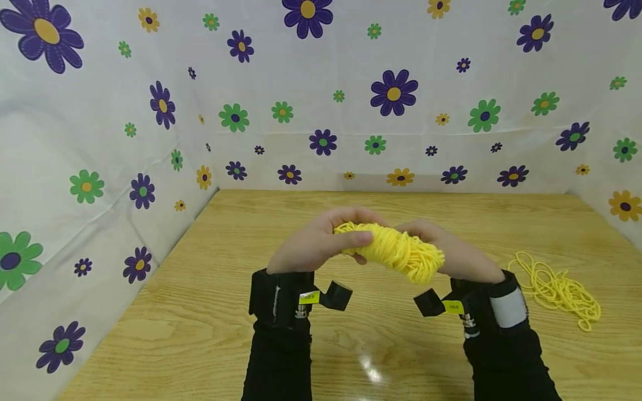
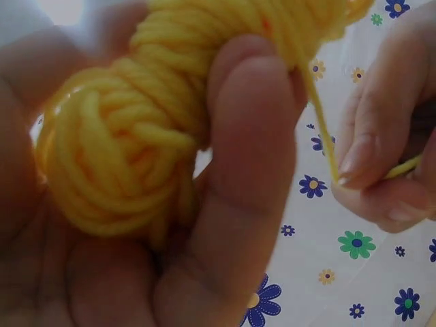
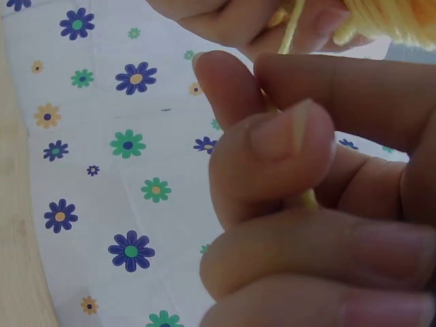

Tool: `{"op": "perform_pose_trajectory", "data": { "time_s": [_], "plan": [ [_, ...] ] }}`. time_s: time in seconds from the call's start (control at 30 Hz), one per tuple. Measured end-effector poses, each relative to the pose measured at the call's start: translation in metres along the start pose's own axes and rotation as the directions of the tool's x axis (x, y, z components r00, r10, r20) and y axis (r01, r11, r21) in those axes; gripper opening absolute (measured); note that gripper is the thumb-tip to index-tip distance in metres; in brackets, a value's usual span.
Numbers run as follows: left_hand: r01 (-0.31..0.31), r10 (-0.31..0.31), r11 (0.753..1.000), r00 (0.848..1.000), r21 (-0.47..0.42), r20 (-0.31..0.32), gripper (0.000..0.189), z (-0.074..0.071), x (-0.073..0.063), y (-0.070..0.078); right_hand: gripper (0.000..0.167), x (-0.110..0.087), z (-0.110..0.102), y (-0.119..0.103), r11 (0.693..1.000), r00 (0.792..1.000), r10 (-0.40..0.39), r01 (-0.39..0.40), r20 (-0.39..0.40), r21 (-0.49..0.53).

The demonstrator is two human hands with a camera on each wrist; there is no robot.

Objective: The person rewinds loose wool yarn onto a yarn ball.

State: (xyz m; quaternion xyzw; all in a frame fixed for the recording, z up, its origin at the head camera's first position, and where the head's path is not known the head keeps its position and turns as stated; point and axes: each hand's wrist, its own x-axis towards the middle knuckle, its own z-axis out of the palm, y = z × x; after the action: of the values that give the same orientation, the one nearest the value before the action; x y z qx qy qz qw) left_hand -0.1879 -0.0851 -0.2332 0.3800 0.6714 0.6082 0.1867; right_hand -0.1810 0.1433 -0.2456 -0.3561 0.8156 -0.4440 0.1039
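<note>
A bundle of yellow yarn (image 1: 396,249), wound thickly about its middle with loops at its ends, is held above the table. My left hand (image 1: 333,236) grips its left end, the thumb lying across the front. Up close in the left wrist view, looped strands of the yarn bundle (image 2: 122,157) sit between the fingers and palm. My right hand (image 1: 451,250) is partly behind the bundle in the head view. In the right wrist view my right hand (image 3: 293,184) pinches a single strand between thumb and fingers; that strand runs up to the bundle.
A loose tangle of yellow yarn (image 1: 562,292) lies on the wooden table (image 1: 200,323) to the right, beside my right forearm. A white flower-print cloth (image 1: 281,72) hangs behind and along both sides. Each wrist carries a black strap with a small camera block (image 1: 337,295).
</note>
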Motion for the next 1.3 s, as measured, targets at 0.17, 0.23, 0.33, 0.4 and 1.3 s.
{"op": "perform_pose_trajectory", "data": {
  "time_s": [0.17, 0.23, 0.33, 0.4, 1.3],
  "plan": [
    [0.05, -0.053, 0.993, 0.998, 0.107, 0.024, 0.028, 0.0, 0.001, 0.0, 0.023, 0.003, -0.002, 0.003, 0.992, 0.998, 0.051, -0.056, 0.041, 0.113],
    [0.071, -0.077, 0.987, 0.996, 0.146, 0.035, 0.027, -0.001, 0.001, -0.001, 0.026, 0.003, -0.003, 0.002, 0.988, 0.996, 0.089, -0.092, 0.03, 0.126],
    [0.094, -0.102, 0.978, 0.994, 0.189, 0.037, 0.027, -0.001, 0.002, -0.001, 0.029, 0.002, -0.005, 0.0, 0.978, 0.99, 0.137, -0.138, 0.014, 0.156],
    [0.111, -0.12, 0.97, 0.993, 0.216, 0.025, 0.027, 0.0, 0.003, -0.001, 0.03, 0.002, -0.006, 0.001, 0.973, 0.988, 0.158, -0.155, -0.002, 0.17],
    [0.354, -0.239, 0.908, 0.877, 0.224, -0.418, 0.032, -0.001, 0.015, -0.013, 0.031, -0.004, -0.011, -0.009, 0.972, 0.957, 0.175, -0.13, -0.23, 0.198]
  ]
}}
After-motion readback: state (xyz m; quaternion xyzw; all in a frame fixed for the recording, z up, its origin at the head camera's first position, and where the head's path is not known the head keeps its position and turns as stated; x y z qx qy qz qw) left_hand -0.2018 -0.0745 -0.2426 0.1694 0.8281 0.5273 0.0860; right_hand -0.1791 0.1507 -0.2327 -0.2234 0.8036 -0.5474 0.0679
